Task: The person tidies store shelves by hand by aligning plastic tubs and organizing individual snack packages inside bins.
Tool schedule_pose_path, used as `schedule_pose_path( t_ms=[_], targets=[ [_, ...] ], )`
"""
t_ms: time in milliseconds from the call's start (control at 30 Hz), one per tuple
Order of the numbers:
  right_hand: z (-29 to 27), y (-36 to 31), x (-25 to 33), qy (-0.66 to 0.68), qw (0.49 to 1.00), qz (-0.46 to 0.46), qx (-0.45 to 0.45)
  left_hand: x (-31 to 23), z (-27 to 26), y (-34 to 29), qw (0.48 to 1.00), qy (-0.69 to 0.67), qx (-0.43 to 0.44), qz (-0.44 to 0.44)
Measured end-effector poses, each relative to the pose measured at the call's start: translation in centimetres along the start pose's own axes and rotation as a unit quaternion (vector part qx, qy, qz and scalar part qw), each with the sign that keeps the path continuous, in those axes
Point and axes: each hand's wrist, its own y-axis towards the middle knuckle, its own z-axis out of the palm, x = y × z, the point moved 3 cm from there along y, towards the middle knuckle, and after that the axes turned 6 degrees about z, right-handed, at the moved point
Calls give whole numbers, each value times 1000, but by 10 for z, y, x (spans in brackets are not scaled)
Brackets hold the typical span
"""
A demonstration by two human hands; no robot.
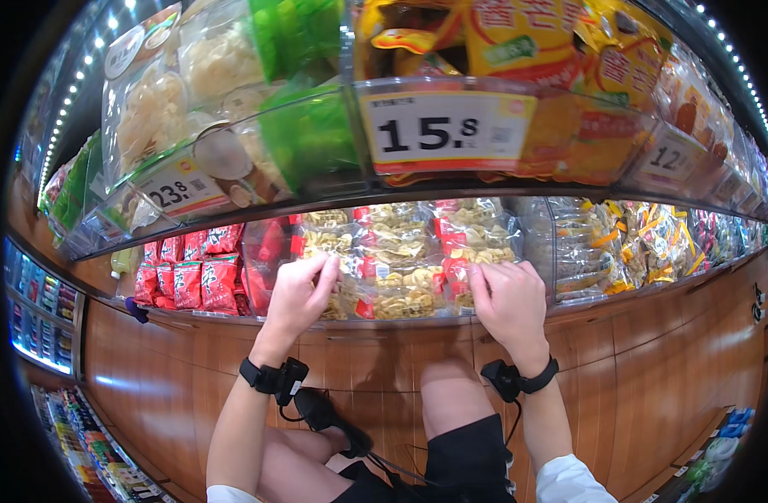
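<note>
Head view: snack bags [399, 293] lie beneath curled left fingers [324, 282] and right fingers [481, 291], grip unclear.

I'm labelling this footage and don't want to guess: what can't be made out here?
All in the head view:
Left hand: its own back hides the curled fingertips, so its grip is unclear.
Right hand: likewise hidden by its back.
Chip packs: partly covered by both hands.
Yellow packs above: tops cut off by the picture's upper edge.
Packs at far right: contents too small to tell.
</note>
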Motion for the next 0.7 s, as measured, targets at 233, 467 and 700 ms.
schedule_pose_path(
  t_ms=[233,467,700],
  targets=[
    [8,-7,7,-19,1000,-16,17,14,-3,-11,999,31,-21,15],
    [2,-16,3,-6,999,47,14,6,-9,-24,995,80,-60,-2],
    [18,6,35,102,986,-131,-4,14,-11,-33,992,96,-79,-19]
  ],
)
